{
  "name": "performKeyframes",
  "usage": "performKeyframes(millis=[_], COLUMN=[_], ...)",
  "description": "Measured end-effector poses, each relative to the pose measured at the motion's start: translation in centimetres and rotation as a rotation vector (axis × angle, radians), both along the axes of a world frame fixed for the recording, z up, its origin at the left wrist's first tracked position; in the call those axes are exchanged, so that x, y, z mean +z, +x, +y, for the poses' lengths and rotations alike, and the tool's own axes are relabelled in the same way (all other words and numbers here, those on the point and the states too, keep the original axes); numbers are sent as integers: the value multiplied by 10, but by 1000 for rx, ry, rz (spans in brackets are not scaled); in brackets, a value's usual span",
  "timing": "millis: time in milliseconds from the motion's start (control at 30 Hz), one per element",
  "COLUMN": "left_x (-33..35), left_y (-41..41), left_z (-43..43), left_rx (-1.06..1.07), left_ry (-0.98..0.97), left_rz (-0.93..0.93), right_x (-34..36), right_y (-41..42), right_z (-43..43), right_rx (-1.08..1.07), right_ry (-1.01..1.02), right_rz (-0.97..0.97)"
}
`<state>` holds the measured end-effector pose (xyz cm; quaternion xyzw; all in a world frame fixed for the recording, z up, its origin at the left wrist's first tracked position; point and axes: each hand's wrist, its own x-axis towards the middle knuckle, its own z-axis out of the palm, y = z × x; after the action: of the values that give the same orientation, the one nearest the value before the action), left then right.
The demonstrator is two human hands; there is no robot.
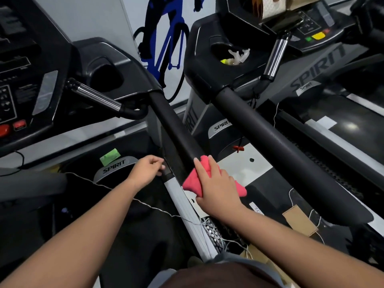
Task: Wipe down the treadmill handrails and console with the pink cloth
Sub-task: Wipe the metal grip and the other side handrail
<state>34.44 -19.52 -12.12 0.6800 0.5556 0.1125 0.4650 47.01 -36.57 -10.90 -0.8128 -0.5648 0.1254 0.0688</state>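
My right hand [216, 183] presses the bunched pink cloth [192, 182] against the near end of a black padded handrail [172, 123] that runs up and left to the left treadmill's console [25, 84]. My left hand [146, 170] hovers just left of the same rail end, fingers loosely curled, thumb and fingertips close together at the rail's lower edge; nothing shows in it. A second, thicker black handrail [276, 146] of the neighbouring treadmill crosses on the right.
The right treadmill's console [311, 32] carries a paper roll [274, 5] and a cup holder [234, 57] with small items. A chrome grip bar [95, 96] juts from the left console. Thin string [116, 189], cardboard tags [299, 220] and a green label [110, 156] lie below.
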Motion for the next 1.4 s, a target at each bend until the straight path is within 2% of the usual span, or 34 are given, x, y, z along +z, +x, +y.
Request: performKeyframes(millis=[267,467,633,700,900,1133,1400], left_x=[5,60,105,116,122,109,109], left_y=[-17,-16,-18,-19,-8,-6,-6], left_z=[23,61,111,137,194,207,208], left_rx=[-8,-1,-35,-71,-115,-15,0], left_ry=[132,582,966,1055,1175,1273,1231], left_rz=[29,250,309,375,539,496,484], right_x=[4,9,14,16,21,23,22], right_y=[0,7,13,14,22,33,64], right_z=[77,169,228,250,297,335,329], right_rx=[-93,-110,-128,-132,-182,-283,-241], right_ry=[-35,-31,-15,-11,-3,49,122], right_rz=[-58,-44,-16,0,77,285,790])
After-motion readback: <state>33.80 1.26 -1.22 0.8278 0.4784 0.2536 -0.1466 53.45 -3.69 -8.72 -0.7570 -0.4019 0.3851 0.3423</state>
